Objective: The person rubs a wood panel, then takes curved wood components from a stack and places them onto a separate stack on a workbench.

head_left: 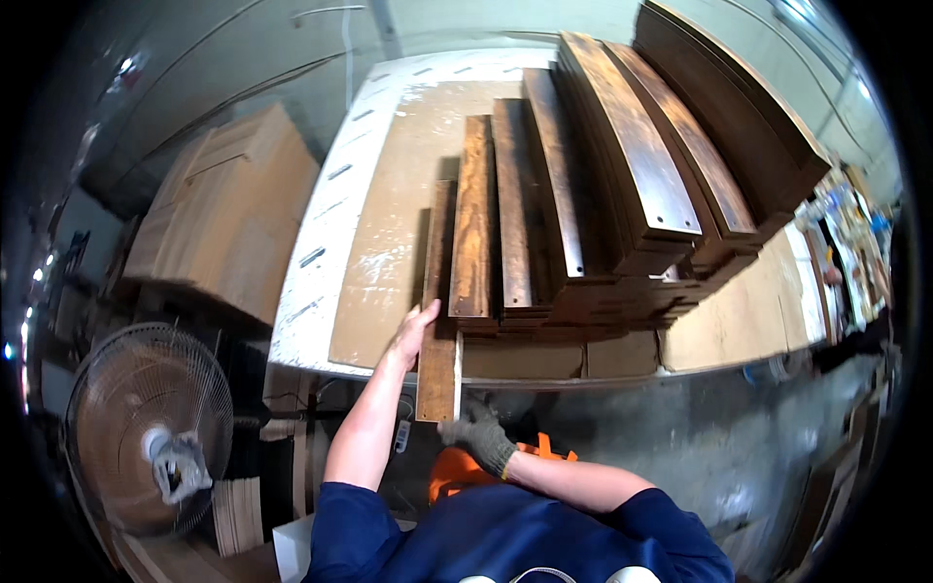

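A narrow brown-stained wooden board [440,374] juts past the near edge of the table, with small holes at its near end. My bare left hand [415,333] grips its left edge, thumb on top and the other fingers largely hidden. My right hand [478,437], in a grey-green knit glove, is closed at the near right corner of the same board; part of its grip is out of sight. Just right of it stand stacks of similar boards, the closest topped by a mottled brown board [473,214] and the taller ones by wider boards [632,136].
Cardboard [389,233] covers the white-edged table [301,291]. A pile of pale brown panels [228,204] stands to the left, above a caged fan [146,428]. Something orange [457,471] is close to my body. Mixed items [846,223] crowd the far right.
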Action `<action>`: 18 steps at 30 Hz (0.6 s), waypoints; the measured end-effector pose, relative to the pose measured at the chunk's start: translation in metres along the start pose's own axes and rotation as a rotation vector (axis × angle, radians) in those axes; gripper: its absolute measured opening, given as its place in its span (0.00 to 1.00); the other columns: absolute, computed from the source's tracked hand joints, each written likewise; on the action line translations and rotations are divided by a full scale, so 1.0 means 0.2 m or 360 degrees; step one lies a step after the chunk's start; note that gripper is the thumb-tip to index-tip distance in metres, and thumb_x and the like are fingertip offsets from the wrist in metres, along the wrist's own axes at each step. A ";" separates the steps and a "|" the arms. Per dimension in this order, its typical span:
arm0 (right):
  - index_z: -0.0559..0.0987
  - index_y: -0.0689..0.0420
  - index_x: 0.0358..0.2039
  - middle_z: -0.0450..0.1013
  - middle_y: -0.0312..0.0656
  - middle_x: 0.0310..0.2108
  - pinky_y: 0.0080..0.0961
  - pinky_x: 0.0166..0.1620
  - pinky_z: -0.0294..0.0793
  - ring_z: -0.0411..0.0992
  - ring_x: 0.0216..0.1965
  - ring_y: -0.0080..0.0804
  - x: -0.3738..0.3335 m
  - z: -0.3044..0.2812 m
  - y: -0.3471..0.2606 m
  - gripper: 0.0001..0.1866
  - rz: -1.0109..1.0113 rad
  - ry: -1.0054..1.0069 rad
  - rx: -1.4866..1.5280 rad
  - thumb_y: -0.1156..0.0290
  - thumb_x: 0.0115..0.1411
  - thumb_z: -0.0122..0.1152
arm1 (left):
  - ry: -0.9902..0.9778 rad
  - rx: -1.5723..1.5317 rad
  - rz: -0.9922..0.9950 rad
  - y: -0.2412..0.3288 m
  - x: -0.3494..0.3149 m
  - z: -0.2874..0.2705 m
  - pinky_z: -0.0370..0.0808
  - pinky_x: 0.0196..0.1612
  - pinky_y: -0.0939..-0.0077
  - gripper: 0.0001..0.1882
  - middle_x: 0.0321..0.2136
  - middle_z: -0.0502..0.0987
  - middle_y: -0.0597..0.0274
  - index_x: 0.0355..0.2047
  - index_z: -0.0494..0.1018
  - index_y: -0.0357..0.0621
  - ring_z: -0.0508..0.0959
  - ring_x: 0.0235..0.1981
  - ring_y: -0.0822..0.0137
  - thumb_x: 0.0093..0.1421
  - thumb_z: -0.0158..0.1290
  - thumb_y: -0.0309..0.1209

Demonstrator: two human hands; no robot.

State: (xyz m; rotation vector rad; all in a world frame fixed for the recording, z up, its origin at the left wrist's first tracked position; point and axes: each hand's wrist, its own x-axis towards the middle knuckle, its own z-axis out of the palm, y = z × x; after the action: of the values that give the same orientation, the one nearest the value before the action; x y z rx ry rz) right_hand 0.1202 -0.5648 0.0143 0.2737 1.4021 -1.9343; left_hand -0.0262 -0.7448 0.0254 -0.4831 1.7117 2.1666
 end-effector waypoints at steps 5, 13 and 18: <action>0.79 0.64 0.39 0.78 0.39 0.32 0.22 0.38 0.74 0.74 0.31 0.24 -0.07 0.07 -0.12 0.21 0.0501 -0.0117 0.0369 0.63 0.50 0.71 | -0.0225 -0.0259 0.0123 -0.02 0.06 0.02 0.73 0.48 0.67 0.25 0.45 0.75 0.56 0.53 0.65 0.40 0.76 0.44 0.63 0.63 0.46 0.45; 0.79 0.67 0.33 0.78 0.43 0.30 0.27 0.36 0.74 0.75 0.29 0.30 0.12 0.11 -0.11 0.13 0.0165 0.0065 0.0219 0.67 0.55 0.60 | -0.0318 -0.0261 0.0037 0.08 0.29 0.00 0.69 0.54 0.68 0.27 0.47 0.76 0.55 0.51 0.69 0.38 0.75 0.47 0.63 0.63 0.45 0.49; 0.79 0.62 0.30 0.77 0.49 0.32 0.35 0.38 0.74 0.76 0.31 0.41 0.30 0.04 -0.07 0.11 -0.0620 -0.0013 -0.0936 0.68 0.57 0.54 | -0.0448 -0.0295 -0.0038 0.18 0.42 0.02 0.68 0.55 0.66 0.29 0.49 0.74 0.54 0.54 0.67 0.38 0.75 0.48 0.60 0.63 0.44 0.50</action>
State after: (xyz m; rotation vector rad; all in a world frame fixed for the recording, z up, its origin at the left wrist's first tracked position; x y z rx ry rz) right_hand 0.0692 -0.5956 -0.0056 -0.3053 2.0527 -1.6989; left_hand -0.1163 -0.7444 0.0179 -0.2279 1.3586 2.2627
